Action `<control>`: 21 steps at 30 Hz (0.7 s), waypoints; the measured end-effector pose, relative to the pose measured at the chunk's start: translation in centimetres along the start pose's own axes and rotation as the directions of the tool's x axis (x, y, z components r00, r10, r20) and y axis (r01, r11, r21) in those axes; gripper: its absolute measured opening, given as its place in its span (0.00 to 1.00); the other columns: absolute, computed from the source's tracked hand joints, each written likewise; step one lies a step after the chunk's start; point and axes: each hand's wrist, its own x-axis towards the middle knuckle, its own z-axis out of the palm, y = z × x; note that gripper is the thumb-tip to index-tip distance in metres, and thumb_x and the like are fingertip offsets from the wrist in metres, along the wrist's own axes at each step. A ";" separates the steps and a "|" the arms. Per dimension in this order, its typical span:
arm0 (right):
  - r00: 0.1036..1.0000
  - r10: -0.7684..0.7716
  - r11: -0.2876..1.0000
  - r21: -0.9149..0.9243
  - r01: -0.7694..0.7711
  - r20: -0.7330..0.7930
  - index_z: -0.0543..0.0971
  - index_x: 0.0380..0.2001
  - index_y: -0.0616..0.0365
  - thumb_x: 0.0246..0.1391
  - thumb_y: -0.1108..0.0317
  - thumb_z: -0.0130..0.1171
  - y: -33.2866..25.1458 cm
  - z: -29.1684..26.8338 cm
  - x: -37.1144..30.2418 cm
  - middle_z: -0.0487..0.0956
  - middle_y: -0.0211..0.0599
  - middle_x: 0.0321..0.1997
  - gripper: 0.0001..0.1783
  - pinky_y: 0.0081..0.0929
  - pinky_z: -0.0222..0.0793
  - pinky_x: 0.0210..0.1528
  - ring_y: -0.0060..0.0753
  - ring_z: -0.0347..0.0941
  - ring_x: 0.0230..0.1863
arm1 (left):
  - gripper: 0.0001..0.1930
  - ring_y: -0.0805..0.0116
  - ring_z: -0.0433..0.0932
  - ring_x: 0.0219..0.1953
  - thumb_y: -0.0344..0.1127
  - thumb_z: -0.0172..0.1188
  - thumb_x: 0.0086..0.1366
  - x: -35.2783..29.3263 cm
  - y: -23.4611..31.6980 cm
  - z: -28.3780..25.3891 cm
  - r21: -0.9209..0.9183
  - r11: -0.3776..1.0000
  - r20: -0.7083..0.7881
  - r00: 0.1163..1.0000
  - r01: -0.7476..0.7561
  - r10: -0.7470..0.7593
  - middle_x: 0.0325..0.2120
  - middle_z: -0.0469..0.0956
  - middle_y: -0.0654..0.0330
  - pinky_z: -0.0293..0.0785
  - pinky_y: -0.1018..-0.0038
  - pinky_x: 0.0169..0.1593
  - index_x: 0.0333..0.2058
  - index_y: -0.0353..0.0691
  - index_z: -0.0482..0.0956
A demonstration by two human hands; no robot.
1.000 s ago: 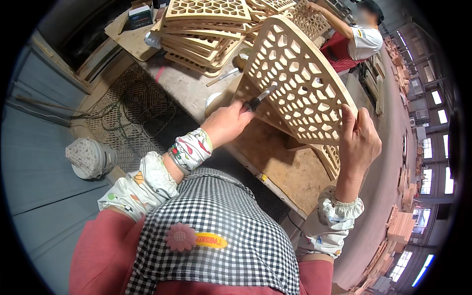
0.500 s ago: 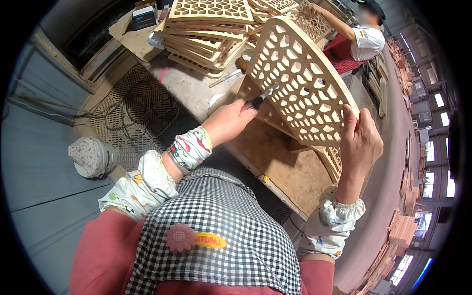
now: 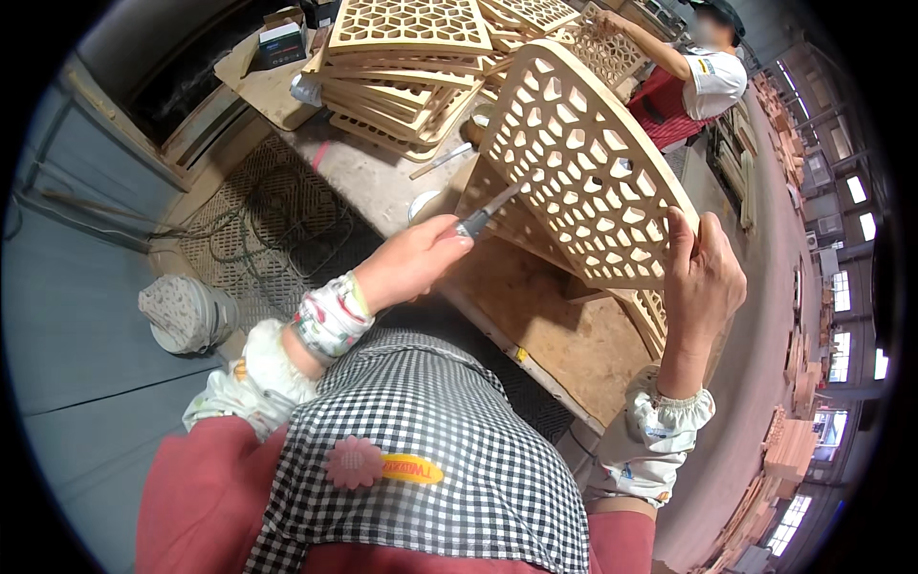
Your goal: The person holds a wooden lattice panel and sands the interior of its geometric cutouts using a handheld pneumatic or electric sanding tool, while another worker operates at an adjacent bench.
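One hand tool (image 3: 478, 221), long axis pointing up-right, in left grip (image 3: 411, 260); one tilted wooden lattice panel (image 3: 590, 170) in right grip (image 3: 704, 272).

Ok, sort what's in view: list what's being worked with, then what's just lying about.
In use:
- pale wooden panel with many-sided holes, in the right hand
- slim dark-handled metal tool, in the left hand

Seemingly lying about:
- stacked pale latticed wooden panels, possibly related
- thin pale-handled tool
- small dark box
- round white bucket, speckled cover
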 end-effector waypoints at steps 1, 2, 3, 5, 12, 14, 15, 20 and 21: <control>1.000 -0.009 1.000 0.007 0.009 -0.015 0.68 0.25 0.57 0.68 0.45 0.63 0.0 0.0 0.0 0.74 0.43 0.23 0.28 0.42 0.64 0.27 0.52 0.73 0.25 | 0.28 0.81 0.69 0.18 0.48 0.53 0.79 -0.6 0.3 -0.3 -0.029 1.000 -0.030 1.000 0.005 -0.006 0.25 0.71 0.68 0.67 0.81 0.21 0.68 0.34 0.69; 0.999 -0.017 1.000 0.013 0.018 -0.031 0.68 0.25 0.57 0.68 0.46 0.63 -0.1 0.0 0.0 0.74 0.43 0.23 0.28 0.42 0.64 0.27 0.52 0.73 0.25 | 0.29 0.81 0.69 0.18 0.48 0.53 0.79 -0.4 0.6 -0.5 0.004 1.000 -0.055 0.998 -0.012 0.012 0.25 0.71 0.68 0.67 0.81 0.21 0.69 0.34 0.67; 0.998 -0.031 0.999 0.021 0.032 -0.045 0.68 0.25 0.57 0.68 0.46 0.63 -0.2 0.1 0.0 0.74 0.43 0.23 0.28 0.42 0.64 0.27 0.52 0.73 0.25 | 0.31 0.81 0.69 0.18 0.48 0.53 0.79 -0.1 0.9 -0.8 0.032 0.999 -0.084 0.996 -0.028 0.030 0.25 0.71 0.68 0.67 0.80 0.21 0.71 0.34 0.66; 0.999 -0.031 0.999 0.028 0.032 -0.033 0.68 0.25 0.58 0.67 0.46 0.63 -0.2 0.1 0.0 0.74 0.43 0.23 0.28 0.42 0.64 0.27 0.52 0.73 0.25 | 0.31 0.80 0.70 0.18 0.48 0.53 0.78 0.4 1.0 -1.4 0.082 0.995 -0.132 0.989 -0.057 0.068 0.25 0.72 0.67 0.69 0.79 0.21 0.70 0.33 0.66; 0.999 -0.053 0.998 0.037 0.053 -0.013 0.69 0.24 0.58 0.66 0.46 0.65 0.1 -0.2 -0.1 0.73 0.43 0.23 0.28 0.40 0.64 0.26 0.51 0.72 0.24 | 0.21 0.81 0.68 0.17 0.49 0.52 0.79 3.1 2.0 -3.1 0.027 0.999 -0.082 0.996 0.032 -0.030 0.25 0.72 0.68 0.67 0.80 0.17 0.57 0.37 0.74; 0.997 -0.071 0.996 0.047 0.072 -0.014 0.69 0.24 0.58 0.66 0.46 0.65 0.2 -0.2 -0.1 0.73 0.43 0.22 0.28 0.39 0.64 0.26 0.51 0.71 0.23 | 0.18 0.81 0.68 0.17 0.50 0.52 0.78 3.5 2.1 -3.2 -0.019 0.998 -0.054 0.997 0.057 -0.058 0.24 0.71 0.68 0.67 0.80 0.17 0.48 0.39 0.74; 0.997 -0.079 0.996 0.049 0.080 -0.014 0.69 0.24 0.58 0.66 0.46 0.65 0.3 -0.2 -0.1 0.72 0.42 0.22 0.28 0.39 0.64 0.26 0.51 0.71 0.23 | 0.18 0.80 0.69 0.17 0.50 0.52 0.78 3.8 2.0 -3.2 -0.025 0.998 -0.044 0.997 0.057 -0.058 0.24 0.71 0.67 0.67 0.79 0.17 0.45 0.40 0.74; 0.998 -0.063 0.996 0.069 0.064 -0.014 0.69 0.24 0.58 0.66 0.46 0.65 1.0 0.2 0.1 0.72 0.43 0.22 0.29 0.41 0.64 0.26 0.52 0.71 0.23 | 0.16 0.81 0.68 0.17 0.49 0.50 0.79 3.5 2.1 -4.9 -0.103 0.989 0.086 0.992 0.103 -0.094 0.24 0.71 0.68 0.66 0.80 0.17 0.41 0.42 0.73; 0.998 -0.055 0.996 0.066 0.056 -0.018 0.69 0.25 0.58 0.66 0.46 0.64 1.1 0.3 -0.1 0.72 0.43 0.22 0.29 0.42 0.63 0.26 0.53 0.71 0.24 | 0.16 0.82 0.68 0.17 0.49 0.49 0.80 2.9 1.8 -5.1 -0.100 0.989 0.108 0.990 0.104 -0.093 0.23 0.71 0.69 0.66 0.80 0.17 0.41 0.43 0.72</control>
